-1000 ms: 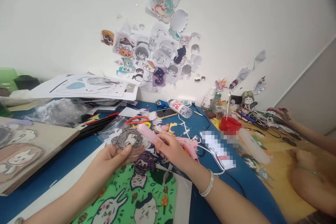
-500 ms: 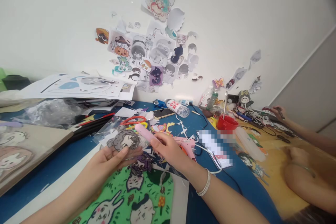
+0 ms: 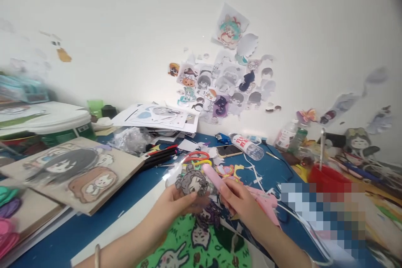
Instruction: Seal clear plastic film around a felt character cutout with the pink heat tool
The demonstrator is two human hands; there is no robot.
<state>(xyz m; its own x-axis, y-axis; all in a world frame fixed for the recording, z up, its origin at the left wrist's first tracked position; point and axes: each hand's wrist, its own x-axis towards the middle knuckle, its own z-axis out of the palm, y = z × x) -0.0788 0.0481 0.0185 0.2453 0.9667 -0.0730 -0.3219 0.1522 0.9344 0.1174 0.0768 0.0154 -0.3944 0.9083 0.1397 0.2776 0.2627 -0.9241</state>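
Observation:
My left hand (image 3: 177,203) is closed on a grey cartoon-character cutout (image 3: 192,179), its curly-edged picture facing up. In my right hand (image 3: 238,197) is a smooth pink stick with a rounded end (image 3: 213,176); its lower part is hidden by my fingers. The stick's rounded end is close to the cutout's right edge; I cannot tell whether they touch. Below both hands lies a green felt-like panel (image 3: 176,238) with white cartoon animals, and a purple-haired figure (image 3: 205,217) at its upper edge. A pink glue gun (image 3: 266,203) lies beyond my right hand.
Painted boards (image 3: 119,167) stand at the left, near a white tub (image 3: 65,127). Behind are a phone (image 3: 230,150), a water bottle (image 3: 248,146) and red-handled scissors (image 3: 196,157). A red bowl (image 3: 329,180) and cables are at the right. Paper cutouts (image 3: 220,104) cover the wall.
The view has swung left, bringing the tub and more boards in and taking the other person's arms out. Both hands keep the cutout and the pink stick, close together as before.

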